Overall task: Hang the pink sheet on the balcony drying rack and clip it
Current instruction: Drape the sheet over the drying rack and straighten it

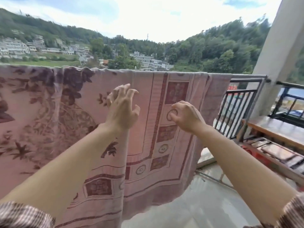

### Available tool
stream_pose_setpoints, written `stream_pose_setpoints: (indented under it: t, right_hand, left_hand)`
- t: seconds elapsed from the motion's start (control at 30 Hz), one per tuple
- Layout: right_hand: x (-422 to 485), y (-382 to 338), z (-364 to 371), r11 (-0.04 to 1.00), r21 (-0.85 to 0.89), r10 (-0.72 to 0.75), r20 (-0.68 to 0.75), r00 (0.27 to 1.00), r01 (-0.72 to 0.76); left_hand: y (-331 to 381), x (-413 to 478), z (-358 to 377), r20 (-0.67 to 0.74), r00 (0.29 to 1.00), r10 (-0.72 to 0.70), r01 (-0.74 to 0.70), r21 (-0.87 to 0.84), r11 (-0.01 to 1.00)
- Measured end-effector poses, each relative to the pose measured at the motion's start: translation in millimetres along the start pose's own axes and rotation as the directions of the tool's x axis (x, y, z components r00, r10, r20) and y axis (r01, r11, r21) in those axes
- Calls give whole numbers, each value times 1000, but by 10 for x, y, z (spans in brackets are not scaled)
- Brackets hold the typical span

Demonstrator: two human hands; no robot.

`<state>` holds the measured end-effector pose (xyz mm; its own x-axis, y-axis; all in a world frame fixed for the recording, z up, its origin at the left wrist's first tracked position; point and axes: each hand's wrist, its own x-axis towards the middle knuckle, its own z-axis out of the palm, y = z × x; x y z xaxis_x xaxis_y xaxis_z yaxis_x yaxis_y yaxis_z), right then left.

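- Striped brown sleeves (pixel 24 214) frame both bare forearms
- Left hand (pixel 122 106) spread, smoothing the pink floral cotton sheet (pixel 164 145)
- Right hand (pixel 184 116) curled, pinching its front
- Sheet drapes over the grey metal rail (pixel 246 76), unclipped

home balcony | metal railing (pixel 236 111) | pillar (pixel 278 51) | hillside houses (pixel 148 61) beyond

wet balcony floor (pixel 213 203) | dark railing (pixel 236 109) | white pillar (pixel 279 55) | daylight
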<state>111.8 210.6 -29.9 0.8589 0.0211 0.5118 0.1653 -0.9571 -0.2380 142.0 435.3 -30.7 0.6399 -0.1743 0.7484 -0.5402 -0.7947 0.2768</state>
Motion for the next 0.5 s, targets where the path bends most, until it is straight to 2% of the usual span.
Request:
stream_pose_setpoints:
  t: [0.2,0.33,0.4,0.5]
  right_hand:
    - [16,1316,-176,980,-14,201,25,979,-201]
    - [157,2090,-155,968,-27,251,38,967,-250]
    - [291,2484,-102,968,-41,251,42,967,-249]
    - [552,3105,-86,977,-47,212,45,976,-210]
  left_hand:
    - [931,374,1076,135,986,102,-92,-77,993]
    - [1475,639,1832,194,969,151,-121,-156,980]
    - [1672,810,2217,190,965,179,-150,-157,976]
    - [1928,1138,2770,105,963,247,-231,-145,962]
